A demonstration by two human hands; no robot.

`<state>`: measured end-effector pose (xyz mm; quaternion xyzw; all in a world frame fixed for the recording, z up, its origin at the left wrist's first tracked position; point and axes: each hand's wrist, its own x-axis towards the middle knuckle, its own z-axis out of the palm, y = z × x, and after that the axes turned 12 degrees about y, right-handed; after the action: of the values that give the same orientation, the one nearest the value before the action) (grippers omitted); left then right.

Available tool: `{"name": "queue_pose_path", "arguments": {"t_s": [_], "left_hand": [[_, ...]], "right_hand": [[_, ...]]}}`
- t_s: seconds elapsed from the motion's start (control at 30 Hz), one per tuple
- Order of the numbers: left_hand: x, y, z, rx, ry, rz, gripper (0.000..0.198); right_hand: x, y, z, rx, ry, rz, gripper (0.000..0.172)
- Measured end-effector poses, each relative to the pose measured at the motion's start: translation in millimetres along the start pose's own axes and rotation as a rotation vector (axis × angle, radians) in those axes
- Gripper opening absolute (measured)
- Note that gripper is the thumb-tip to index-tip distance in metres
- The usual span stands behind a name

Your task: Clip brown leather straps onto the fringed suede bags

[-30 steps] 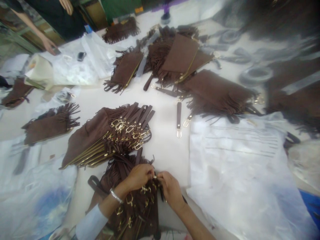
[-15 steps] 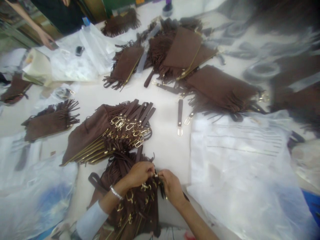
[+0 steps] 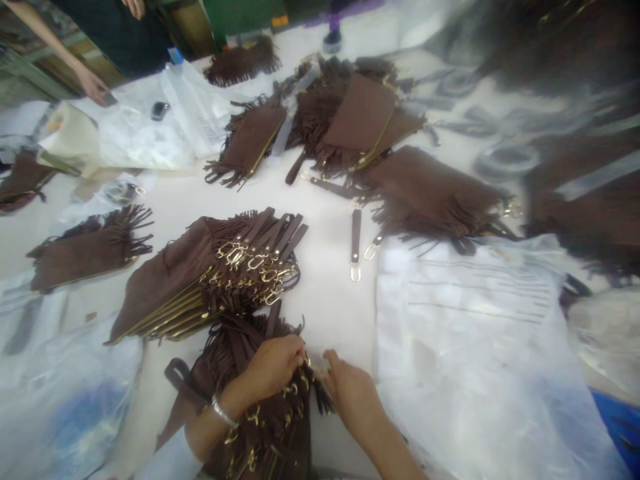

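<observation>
At the lower middle, my left hand [image 3: 280, 365], with a silver bangle at the wrist, pinches a small gold clasp [image 3: 307, 360] at the edge of a stack of brown fringed pouches [image 3: 280, 427]. My right hand [image 3: 353, 397] is just to the right, fingers bent toward the same clasp. Something small and blurred lies at its fingertips. Dark strips hang below them. Several gold clasps show along the stack under my left forearm. Beyond it lies a second pile of brown pouches [image 3: 167, 270], its gold zips fanned out and its wrist straps [image 3: 273, 233] with gold hooks on top.
A loose wrist strap [image 3: 356, 237] lies beyond my right hand. White plastic bags [image 3: 465, 360] cover the right side, and another bag [image 3: 65, 393] the left. More brown pouches [image 3: 360, 113] are heaped at the back. Another person's hand [image 3: 95, 87] rests at the far left.
My right hand has drawn slightly away from my left, its fingertips looser and lower. My left hand stays at the clasp. The whole view has shifted a little.
</observation>
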<state>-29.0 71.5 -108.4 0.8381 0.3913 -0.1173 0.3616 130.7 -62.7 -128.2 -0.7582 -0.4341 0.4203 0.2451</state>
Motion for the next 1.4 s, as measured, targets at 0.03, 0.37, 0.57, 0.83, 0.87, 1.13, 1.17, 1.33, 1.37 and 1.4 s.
{"name": "queue_pose_path", "arguments": {"t_s": [0.03, 0.37, 0.57, 0.83, 0.87, 1.13, 1.17, 1.33, 1.37, 1.4], "left_hand": [[-3, 4, -1.9, 0.016, 0.024, 0.028, 0.017], [-27, 19, 20.3, 0.243, 0.189, 0.612, 0.023], [-22, 18, 14.0, 0.236, 0.21, 0.122, 0.022], [-15, 21, -3.2, 0.309, 0.19, -0.009, 0.03], [-15, 22, -4.1, 0.335, 0.184, 0.025, 0.028], [-22, 17, -24.6, 0.261, 0.057, 0.331, 0.019], [-24, 14, -26.2, 0.218, 0.044, 0.313, 0.021], [-31, 11, -27.0, 0.162, 0.035, 0.2, 0.035], [-30, 12, -27.2, 0.175, 0.036, 0.174, 0.038], [-28, 13, -28.0, 0.19, 0.034, 0.149, 0.039]], "right_hand": [[5, -3, -8, 0.012, 0.0, 0.022, 0.018], [106, -67, 15, 0.353, -0.376, -0.014, 0.012], [159, -39, -42, 0.114, -0.002, -0.137, 0.032], [168, 13, -93, -0.469, 0.167, -0.43, 0.036], [168, 15, -94, -0.524, 0.157, -0.472, 0.036], [182, 6, -122, -0.811, 0.099, -0.703, 0.007], [180, 1, -123, -0.821, 0.097, -0.723, 0.008], [134, -32, -106, -0.755, 0.052, -0.832, 0.015], [120, -37, -99, -0.667, 0.019, -0.804, 0.015], [105, -42, -91, -0.536, -0.021, -0.73, 0.016]]}}
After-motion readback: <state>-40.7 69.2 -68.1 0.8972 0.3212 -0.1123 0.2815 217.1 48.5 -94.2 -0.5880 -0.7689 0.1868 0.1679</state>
